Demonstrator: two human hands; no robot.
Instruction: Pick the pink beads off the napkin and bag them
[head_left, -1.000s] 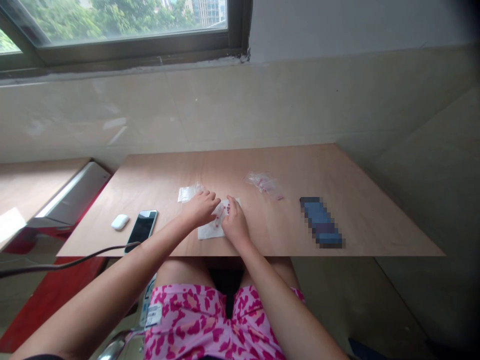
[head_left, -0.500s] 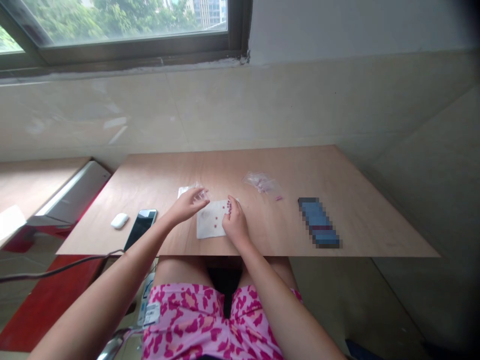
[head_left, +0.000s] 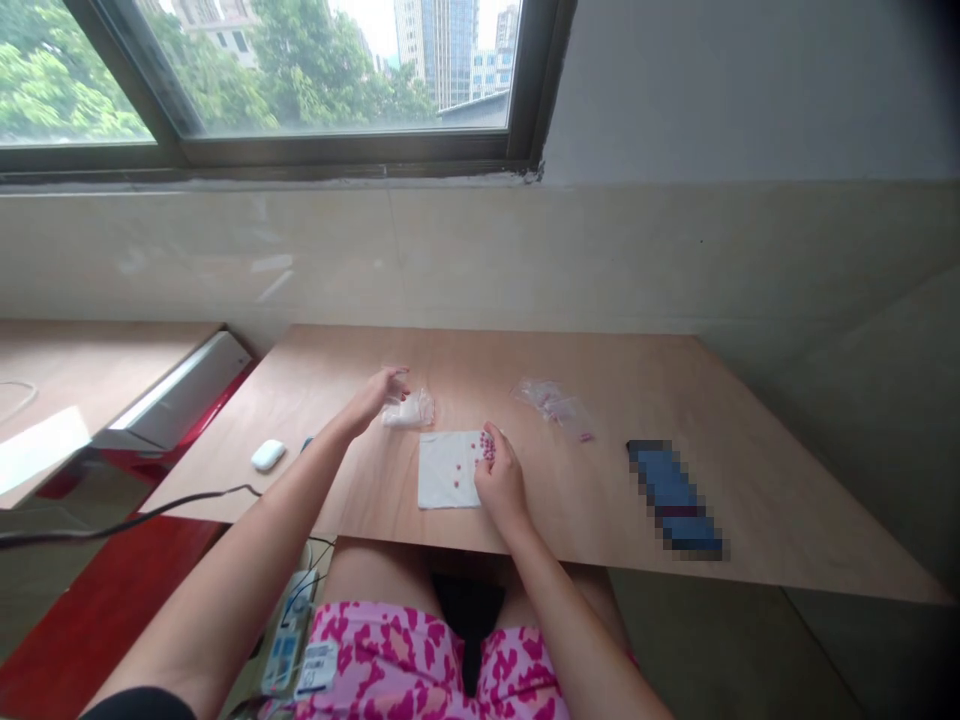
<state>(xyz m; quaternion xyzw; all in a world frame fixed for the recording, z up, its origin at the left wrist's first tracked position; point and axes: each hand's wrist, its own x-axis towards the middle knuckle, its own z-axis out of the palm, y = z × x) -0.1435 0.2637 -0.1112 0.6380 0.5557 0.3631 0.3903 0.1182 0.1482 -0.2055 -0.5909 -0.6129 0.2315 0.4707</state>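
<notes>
A white square sheet (head_left: 442,500) lies flat on the table in front of me. Small pink beads (head_left: 487,447) cluster at its right side, with a few more scattered over its middle. Around the cluster curves my right hand (head_left: 502,485), thumb and fingers apart; whether its palm holds any beads is hidden. Beyond the sheet, a clear plastic bag (head_left: 411,408) with something white in it rests on the wood. My left hand (head_left: 384,392) is at the bag's left end, fingers stretched and apart; contact with the bag is unclear.
Several clear bags (head_left: 547,400) lie at the back right, a small pink piece (head_left: 586,437) beside them. A blurred-out dark blue object (head_left: 675,495) is farther right. A white case (head_left: 268,455) sits left, near a dark cable (head_left: 187,497). My left forearm hides most of a phone.
My left hand has moved away from the sheet, to the bag's left end. My right hand stays by the beads, where more of them now show. The camera view has shifted.
</notes>
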